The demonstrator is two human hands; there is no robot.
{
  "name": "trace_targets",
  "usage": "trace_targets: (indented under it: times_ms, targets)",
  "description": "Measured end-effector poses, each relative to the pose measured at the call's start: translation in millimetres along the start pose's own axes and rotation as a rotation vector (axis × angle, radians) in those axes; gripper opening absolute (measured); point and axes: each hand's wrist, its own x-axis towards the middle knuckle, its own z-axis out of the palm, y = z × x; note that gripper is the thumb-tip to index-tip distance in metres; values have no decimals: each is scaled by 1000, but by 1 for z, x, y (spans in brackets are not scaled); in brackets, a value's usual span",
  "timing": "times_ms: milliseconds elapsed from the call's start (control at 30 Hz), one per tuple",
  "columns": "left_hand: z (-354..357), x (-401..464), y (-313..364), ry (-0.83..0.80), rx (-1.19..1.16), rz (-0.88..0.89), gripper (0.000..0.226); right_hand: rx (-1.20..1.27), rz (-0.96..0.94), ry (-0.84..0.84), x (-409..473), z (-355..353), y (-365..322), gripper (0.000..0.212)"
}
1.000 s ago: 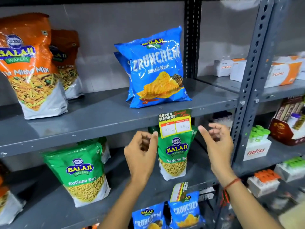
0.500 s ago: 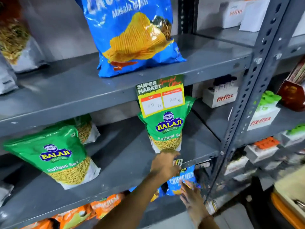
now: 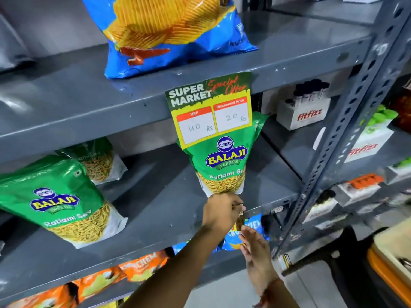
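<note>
My left hand (image 3: 221,211) reaches to the front edge of the middle shelf (image 3: 160,221), just below a green Balaji Ratlami Sev bag (image 3: 224,161). Its fingers are curled and pinch the top of a small price tag (image 3: 240,221) that hangs from that edge and shows side-on. My right hand (image 3: 255,247) comes up from below with straight fingers, and its fingertips touch the tag's lower end. A larger "Super Market" price tag (image 3: 211,110) with 40 and 20 Rs hangs from the upper shelf.
A blue Crunchem chips bag (image 3: 169,30) stands on the upper shelf. More green Sev bags (image 3: 55,201) stand at the left. Blue (image 3: 255,227) and orange snack bags (image 3: 138,265) fill the shelf below. A slotted steel upright (image 3: 347,130) separates a bay with fitfizz boxes (image 3: 304,112).
Both hands dropped from the upper shelf tag to the middle shelf's edge. My left hand has taken the small tag; my right hand rose to its lower end. The view tilted down and closer.
</note>
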Motion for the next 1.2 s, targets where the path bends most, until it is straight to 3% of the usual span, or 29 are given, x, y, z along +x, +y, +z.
trace_targets:
  times_ms: [167, 300, 467, 700, 867, 1033, 1200]
  targets:
    - [3, -33, -19, 133, -214, -211, 18, -269, -394, -51, -9, -27, -28, 4]
    - [16, -66, -29, 209, -350, -323, 14, -592, -664, 35, -8, -33, -44, 18]
    - [28, -75, -30, 281, -395, -414, 11, -910, -826, 119, 4, -29, -53, 16]
    - [37, -64, -35, 341, -412, -467, 22, -923, -827, 147, 20, -14, -49, 6]
    - [40, -63, -39, 358, -413, -508, 29, -874, -882, 162, 18, -9, -47, 17]
    - [35, -76, -54, 397, -496, -533, 34, -625, -864, 256, 9, -2, -42, 29]
    - [6, -111, -92, 530, -671, -528, 26, -617, -971, 169, -22, 41, -20, 36]
